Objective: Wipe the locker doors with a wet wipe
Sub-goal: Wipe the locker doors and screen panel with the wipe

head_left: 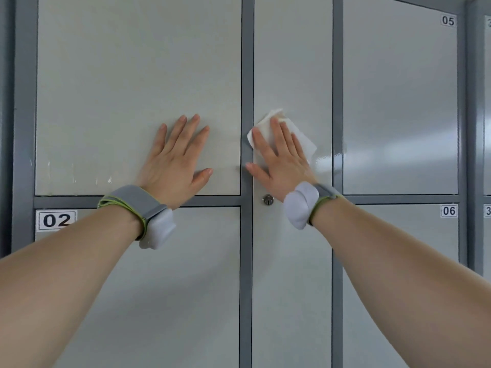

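Note:
Pale grey locker doors in a darker grey frame fill the head view. My right hand [279,158] lies flat with straight fingers on a white wet wipe [305,144], pressing it against the narrow middle door [292,62] close to its left edge. The wipe sticks out above and to the right of the fingers. My left hand [178,158] rests flat, fingers spread, on the wide upper left door [132,75] and holds nothing. Both wrists wear grey bands with white pods.
A round keyhole lock [268,200] sits on the middle door just below my right hand. Number labels read 02 [56,220], 05 [448,21] and 06 [449,210]. Pale smudges [79,176] mark the lower part of the upper left door.

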Demonstrator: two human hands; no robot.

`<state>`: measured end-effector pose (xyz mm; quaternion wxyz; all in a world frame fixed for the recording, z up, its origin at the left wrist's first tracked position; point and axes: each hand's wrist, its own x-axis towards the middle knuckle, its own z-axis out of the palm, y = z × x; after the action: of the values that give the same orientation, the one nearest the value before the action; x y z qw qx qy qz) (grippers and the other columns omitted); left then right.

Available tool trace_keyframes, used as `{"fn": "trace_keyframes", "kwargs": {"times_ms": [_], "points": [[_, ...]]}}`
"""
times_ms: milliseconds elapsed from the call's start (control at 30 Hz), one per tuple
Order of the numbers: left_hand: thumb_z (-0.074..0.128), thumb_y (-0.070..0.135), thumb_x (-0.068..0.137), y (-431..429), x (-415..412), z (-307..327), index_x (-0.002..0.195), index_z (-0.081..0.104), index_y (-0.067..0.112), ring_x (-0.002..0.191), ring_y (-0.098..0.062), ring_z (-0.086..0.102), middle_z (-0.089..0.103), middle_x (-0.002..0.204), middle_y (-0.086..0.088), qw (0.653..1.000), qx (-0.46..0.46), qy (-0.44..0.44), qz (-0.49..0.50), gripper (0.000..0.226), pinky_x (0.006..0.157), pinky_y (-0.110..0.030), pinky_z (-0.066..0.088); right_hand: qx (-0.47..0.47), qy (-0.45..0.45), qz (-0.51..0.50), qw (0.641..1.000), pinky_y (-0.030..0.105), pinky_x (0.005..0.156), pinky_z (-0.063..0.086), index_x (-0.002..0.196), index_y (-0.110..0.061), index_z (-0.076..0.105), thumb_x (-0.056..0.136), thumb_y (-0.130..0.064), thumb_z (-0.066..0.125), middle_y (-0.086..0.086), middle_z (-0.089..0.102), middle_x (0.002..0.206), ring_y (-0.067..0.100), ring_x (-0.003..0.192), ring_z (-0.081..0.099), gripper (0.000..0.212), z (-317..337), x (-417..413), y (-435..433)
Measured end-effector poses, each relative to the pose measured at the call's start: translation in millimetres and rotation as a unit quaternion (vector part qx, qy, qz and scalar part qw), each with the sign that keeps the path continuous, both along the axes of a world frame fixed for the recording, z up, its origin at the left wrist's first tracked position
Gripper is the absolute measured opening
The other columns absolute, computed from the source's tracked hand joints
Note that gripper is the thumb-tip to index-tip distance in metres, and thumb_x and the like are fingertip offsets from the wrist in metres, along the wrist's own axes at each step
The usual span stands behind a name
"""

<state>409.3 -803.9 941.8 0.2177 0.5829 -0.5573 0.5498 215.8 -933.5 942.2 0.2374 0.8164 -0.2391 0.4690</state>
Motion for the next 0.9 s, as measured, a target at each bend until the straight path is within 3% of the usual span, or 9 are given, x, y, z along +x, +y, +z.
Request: {"fn": "trace_keyframes", "kwargs": {"times_ms": [100,233,500,633,733,900], "points": [[0.027,0.049,0.087,0,0,-1,0.146,0.027,0.005,0.144,-0.032,0.010,0.017,0.156,-0.015,1.000,-0.007,0.007,-0.010,0.074,0.115,-0.046,-0.001,0.004,-0.003,-0.012,1.000,0.030,0.115,-0.014,0.151,-0.029,0.002,0.094,-0.060,0.027,0.010,-0.016,0.158,0.023,0.145,-0.017,0.070,8,6,0],[0.030,0.045,0.087,-1,2,-9,0.144,0.031,0.003,0.142,-0.034,0.014,0.022,0.154,-0.018,1.000,-0.012,-0.003,-0.002,0.071,0.114,-0.048,0.002,-0.019,0.022,0.021,0.999,0.034,0.117,-0.011,0.151,-0.028,0.006,0.083,-0.068,0.015,0.012,-0.009,0.158,0.024,0.146,-0.013,0.080,-24,2,-6],[0.028,0.047,0.088,-4,-4,-14,0.145,0.029,0.004,0.143,-0.035,0.013,0.020,0.154,-0.018,1.000,-0.007,0.005,0.001,0.071,0.114,-0.051,0.003,-0.056,0.102,0.018,0.993,0.039,0.118,-0.003,0.151,-0.023,0.019,0.088,-0.065,0.026,0.017,0.003,0.158,0.030,0.146,-0.002,0.075,-74,-16,-15],[0.026,0.048,0.087,-6,-10,-14,0.146,0.028,0.004,0.143,-0.034,0.012,0.020,0.155,-0.017,1.000,-0.008,0.012,-0.005,0.074,0.114,-0.050,0.002,-0.050,0.064,0.013,0.997,0.038,0.119,0.000,0.151,-0.026,0.019,0.087,-0.066,0.020,0.015,0.003,0.158,0.028,0.147,-0.001,0.075,-56,-16,-13],[0.026,0.048,0.087,-7,-13,-15,0.145,0.030,0.004,0.143,-0.034,0.014,0.022,0.154,-0.017,1.000,-0.010,0.013,-0.007,0.073,0.114,-0.051,0.003,0.002,0.023,0.003,1.000,0.033,0.118,-0.010,0.152,-0.027,0.008,0.087,-0.066,0.020,0.013,-0.009,0.158,0.026,0.146,-0.012,0.076,-28,-9,-7],[0.030,0.045,0.088,-9,-11,-23,0.144,0.032,0.004,0.142,-0.034,0.014,0.023,0.153,-0.018,1.000,-0.021,0.008,-0.010,0.069,0.113,-0.050,0.003,-0.011,0.045,0.029,0.998,0.037,0.118,-0.008,0.152,-0.025,0.008,0.082,-0.067,0.017,0.014,-0.009,0.158,0.028,0.146,-0.013,0.081,-39,-6,-7]]}}
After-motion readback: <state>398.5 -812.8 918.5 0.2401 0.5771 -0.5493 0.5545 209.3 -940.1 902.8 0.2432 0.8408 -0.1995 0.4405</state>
